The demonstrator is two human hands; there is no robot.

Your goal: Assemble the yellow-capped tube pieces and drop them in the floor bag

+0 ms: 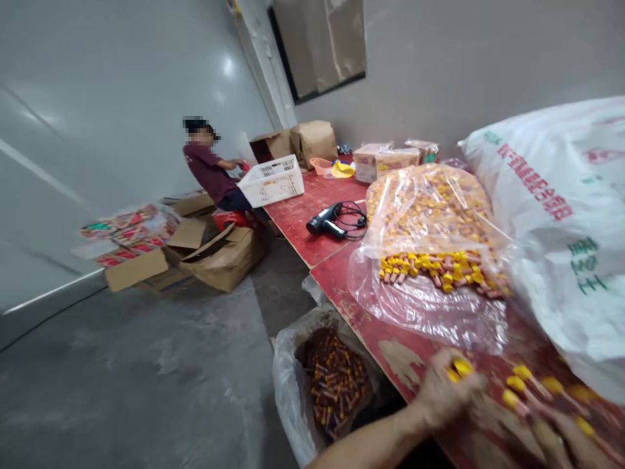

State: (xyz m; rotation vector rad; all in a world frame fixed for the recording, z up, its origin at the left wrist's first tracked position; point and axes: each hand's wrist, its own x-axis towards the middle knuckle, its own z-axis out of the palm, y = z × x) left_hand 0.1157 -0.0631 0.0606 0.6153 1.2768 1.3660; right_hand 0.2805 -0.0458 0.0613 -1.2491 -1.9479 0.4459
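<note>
My left hand (442,393) rests on the near edge of the red table (312,195), fingers curled round a couple of small yellow-capped tubes (459,370). My right hand (566,440) is at the bottom right, smeared by motion, among more yellow-capped tubes (525,384) lying on the table; its fingers are not clear. Just beyond the hands an open clear plastic bag (430,306) spills several of the same tubes (439,268).
A big white sack (561,215) fills the right. A black heat gun (325,221) and a white basket (273,181) sit farther along the table. A lined box of tubes (336,384) stands on the floor below. A seated person (212,170) works beside cardboard boxes (219,257).
</note>
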